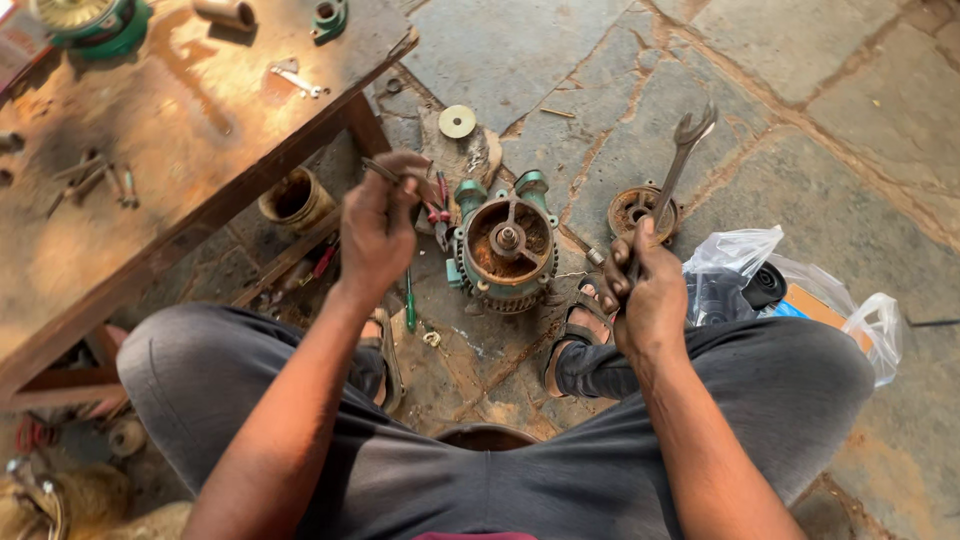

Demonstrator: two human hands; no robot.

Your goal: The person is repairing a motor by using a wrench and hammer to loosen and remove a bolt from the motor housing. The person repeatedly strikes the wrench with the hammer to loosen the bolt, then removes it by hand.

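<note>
The person sits low over the stone floor (pixel 600 60), knees apart. The right hand (pixel 645 290) is closed around the shank of a long open-ended spanner (pixel 675 165), its jaw end pointing up and away. The left hand (pixel 380 225) is curled round a thin metal tool (pixel 382 170). Between the hands, on the floor, lies a rusty green pump housing (pixel 505 245). Beyond the left hand stands a worn wooden bench (pixel 150 150); beside the right hand, a plastic bag (pixel 730 265).

Bare forearms, no sleeves; grey trousers (pixel 500 480); dark strapped sandals (pixel 572 335) on both feet.
</note>
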